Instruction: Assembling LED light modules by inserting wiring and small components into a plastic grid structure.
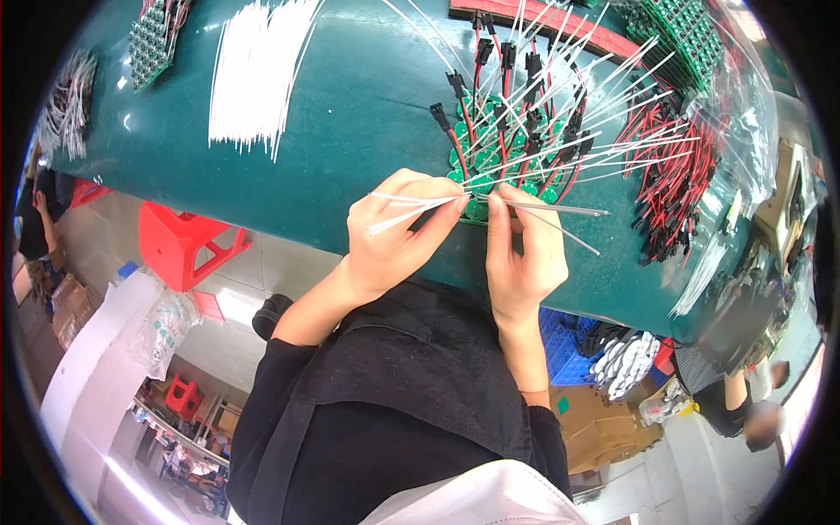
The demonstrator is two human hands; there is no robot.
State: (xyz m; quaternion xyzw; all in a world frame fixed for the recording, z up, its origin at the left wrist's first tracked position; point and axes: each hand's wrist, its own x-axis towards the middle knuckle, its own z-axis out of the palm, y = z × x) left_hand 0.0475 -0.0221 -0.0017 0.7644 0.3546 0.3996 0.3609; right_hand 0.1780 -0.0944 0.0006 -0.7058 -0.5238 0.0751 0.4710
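Note:
In front of me lies a panel of small round green circuit boards (pixel 477 162), with red-and-black leads ending in black connectors (pixel 507 56) standing up from it. Many thin white wires (pixel 604 122) fan out from the panel toward the right. My left hand (pixel 398 229) is closed at the panel's near edge, pinching several white wire ends (pixel 409 206) between thumb and fingers. Close beside it, my right hand (pixel 528 249) pinches more thin wires (pixel 560 210), which stick out past its fingers to the right. The exact spot where the fingertips meet the board is too small to make out.
A bundle of straight white wires (pixel 261 74) lies left on the green table (pixel 350 114). Red-and-black leads (pixel 674 192) are heaped right, near stacked green boards (pixel 678 39). A red bar (pixel 604 39) lies behind. Below stand a red stool (pixel 184 245) and blue crate (pixel 564 346).

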